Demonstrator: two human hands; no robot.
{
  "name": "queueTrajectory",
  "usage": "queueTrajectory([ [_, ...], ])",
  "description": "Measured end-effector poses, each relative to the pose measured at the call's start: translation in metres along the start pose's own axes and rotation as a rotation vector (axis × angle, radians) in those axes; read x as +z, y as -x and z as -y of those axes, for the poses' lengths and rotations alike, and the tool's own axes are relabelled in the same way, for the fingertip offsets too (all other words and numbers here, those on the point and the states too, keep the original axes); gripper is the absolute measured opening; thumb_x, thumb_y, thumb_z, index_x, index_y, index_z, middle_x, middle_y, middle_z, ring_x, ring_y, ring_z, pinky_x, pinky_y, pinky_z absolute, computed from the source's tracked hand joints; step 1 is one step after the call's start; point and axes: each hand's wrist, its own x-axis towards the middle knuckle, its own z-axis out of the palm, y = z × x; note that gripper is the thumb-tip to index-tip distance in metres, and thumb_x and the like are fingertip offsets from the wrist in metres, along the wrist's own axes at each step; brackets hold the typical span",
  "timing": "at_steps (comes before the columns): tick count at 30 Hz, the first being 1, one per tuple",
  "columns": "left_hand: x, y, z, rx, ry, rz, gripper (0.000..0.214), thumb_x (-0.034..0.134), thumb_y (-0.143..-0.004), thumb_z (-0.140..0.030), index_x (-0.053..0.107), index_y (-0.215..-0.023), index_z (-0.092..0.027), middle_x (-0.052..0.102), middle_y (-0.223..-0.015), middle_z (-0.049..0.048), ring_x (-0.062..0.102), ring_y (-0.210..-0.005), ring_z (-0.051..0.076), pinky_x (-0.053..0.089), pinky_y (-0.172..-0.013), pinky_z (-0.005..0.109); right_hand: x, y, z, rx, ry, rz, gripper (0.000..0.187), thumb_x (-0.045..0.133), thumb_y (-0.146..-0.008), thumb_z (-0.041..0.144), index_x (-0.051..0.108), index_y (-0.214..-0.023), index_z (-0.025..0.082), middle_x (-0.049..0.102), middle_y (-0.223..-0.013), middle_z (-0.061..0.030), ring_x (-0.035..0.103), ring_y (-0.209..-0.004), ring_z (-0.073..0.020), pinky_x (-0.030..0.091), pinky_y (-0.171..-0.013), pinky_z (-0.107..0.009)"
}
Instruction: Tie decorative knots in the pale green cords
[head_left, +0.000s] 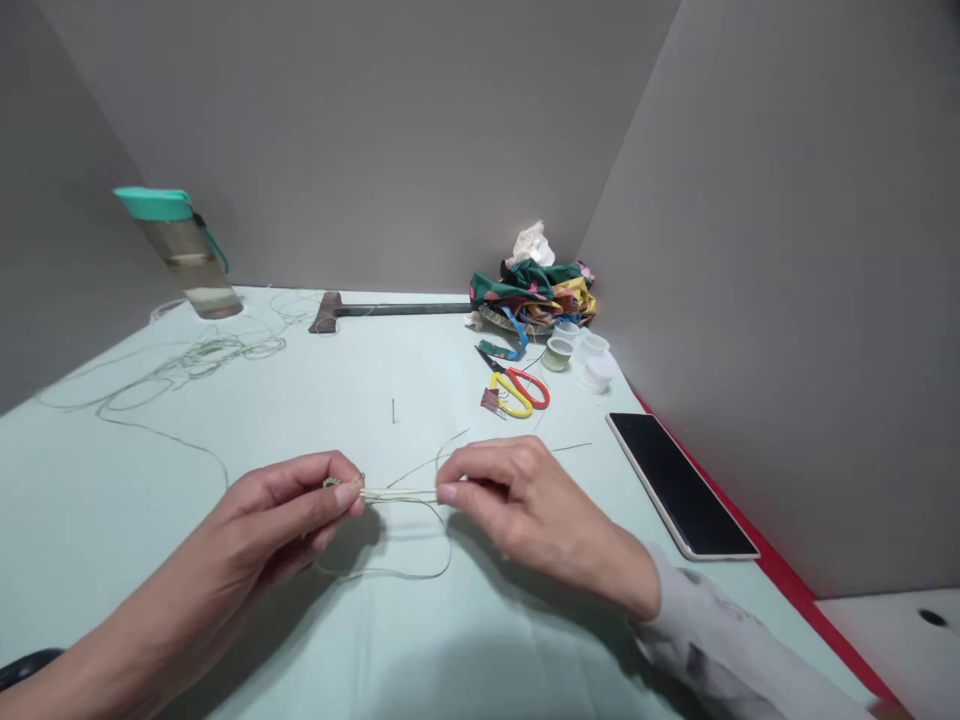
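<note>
Several pale green cords (397, 495) run taut between my two hands, just above the table. My left hand (300, 505) pinches them at one end, where a small knotted or braided bit shows by the thumb and forefinger. At the other end my right hand (517, 500) is closed on the strands between thumb and fingers. A loose loop of the same cord curves below, and thin ends stick out above and behind the right hand. Beyond the hands a nail (393, 411) lies on the pale cloth.
Loose cord (210, 355) lies tangled at the left near a bottle (187, 255). At the back are a hammer (397, 309) and a bundle of patterned fabric (540, 290). Scissors (529, 390), small tubs (596, 373) and a phone (679, 485) lie to the right. Grey partitions (375, 140) enclose the table.
</note>
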Motion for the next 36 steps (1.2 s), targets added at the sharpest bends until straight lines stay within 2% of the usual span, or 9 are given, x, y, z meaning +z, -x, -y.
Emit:
queueTrajectory([
  [7,-0.006,0.002,-0.016,0.114,0.034,-0.087,0.049,0.084,-0.069,-0.067,0.062,-0.062,-0.024,0.041,-0.063,-0.0026,0.028,-0.063,0.017,0.032,-0.051,0.02,-0.082,0.019,-0.021,0.131,0.269,-0.086,0.027,0.058,-0.1,0.026,0.075,-0.082,0.017,0.074,-0.08,-0.0037,0.06,-0.07,-0.0162,0.042,-0.066,-0.029],
  [10,-0.006,0.003,-0.017,0.132,0.048,-0.083,0.048,0.084,-0.069,-0.066,0.063,-0.063,-0.024,0.042,-0.064,-0.0024,0.03,-0.064,0.017,0.035,-0.053,0.019,-0.098,0.027,-0.033,0.21,0.414,-0.09,0.024,0.059,-0.098,0.019,0.076,-0.081,0.016,0.074,-0.081,-0.0077,0.061,-0.073,-0.0198,0.043,-0.072,-0.034],
  [15,-0.005,0.004,-0.014,0.112,0.076,-0.07,0.049,0.088,-0.07,-0.064,0.063,-0.065,-0.022,0.045,-0.064,-0.0026,0.032,-0.065,0.016,0.034,-0.054,0.017,-0.052,0.033,-0.015,0.222,0.582,-0.194,0.033,0.045,-0.096,0.002,0.077,-0.101,0.007,0.067,-0.131,-0.0303,0.058,-0.121,-0.0389,0.039,-0.103,-0.057],
  [19,-0.004,0.003,-0.011,0.09,0.139,-0.055,0.045,0.092,-0.07,-0.06,0.068,-0.072,-0.021,0.05,-0.065,-0.0037,0.036,-0.064,0.013,0.038,-0.057,0.015,0.02,0.021,0.024,-0.044,0.379,0.056,0.029,0.061,-0.101,0.03,0.07,-0.126,0.02,0.077,-0.122,-0.006,0.068,-0.112,-0.0204,0.05,-0.1,-0.031],
  [22,-0.003,0.002,-0.011,0.097,0.189,-0.029,0.043,0.093,-0.069,-0.057,0.07,-0.074,-0.021,0.054,-0.066,-0.0037,0.04,-0.062,0.011,0.041,-0.058,0.014,0.053,0.004,0.036,-0.062,0.108,0.314,0.055,0.069,-0.094,0.045,0.061,-0.137,0.011,0.08,-0.109,-0.0097,0.071,-0.09,-0.0244,0.054,-0.075,-0.033],
  [26,-0.004,-0.002,-0.011,0.133,0.232,-0.028,0.039,0.092,-0.072,-0.053,0.073,-0.072,-0.019,0.059,-0.064,-0.0031,0.026,-0.053,0.007,0.028,-0.048,0.015,0.028,0.017,0.038,-0.084,0.046,0.471,0.029,0.058,-0.104,0.035,0.073,-0.123,0.018,0.079,-0.084,-0.0033,0.072,-0.082,-0.0207,0.05,-0.077,-0.028],
  [32,-0.001,-0.004,-0.008,0.142,0.271,-0.033,0.035,0.086,-0.077,-0.05,0.074,-0.069,-0.018,0.042,-0.046,-0.007,0.023,-0.049,0.008,0.03,-0.05,0.017,-0.06,0.079,0.047,0.103,0.003,0.103,0.016,0.06,-0.105,0.034,0.074,-0.097,0.031,0.079,-0.094,0.004,0.07,-0.087,-0.0158,0.051,-0.085,-0.025],
  [34,0.005,0.0,-0.011,0.14,0.265,-0.026,0.038,0.087,-0.076,-0.052,0.074,-0.068,-0.018,0.044,-0.045,-0.0067,0.023,-0.046,0.006,0.029,-0.049,0.018,-0.054,0.075,0.046,0.211,-0.098,0.052,0.013,0.07,-0.098,0.034,0.074,-0.11,0.032,0.078,-0.105,0.0016,0.066,-0.087,-0.0161,0.051,-0.081,-0.026],
  [36,0.012,0.006,-0.016,0.148,0.25,-0.023,0.04,0.09,-0.072,-0.054,0.075,-0.069,-0.018,0.059,-0.053,-0.0035,0.024,-0.042,0.003,0.029,-0.047,0.018,-0.026,0.056,0.043,0.325,-0.334,0.114,0.039,0.078,-0.091,0.03,0.068,-0.129,0.03,0.075,-0.122,-0.0022,0.061,-0.081,-0.0134,0.052,-0.076,-0.025],
])
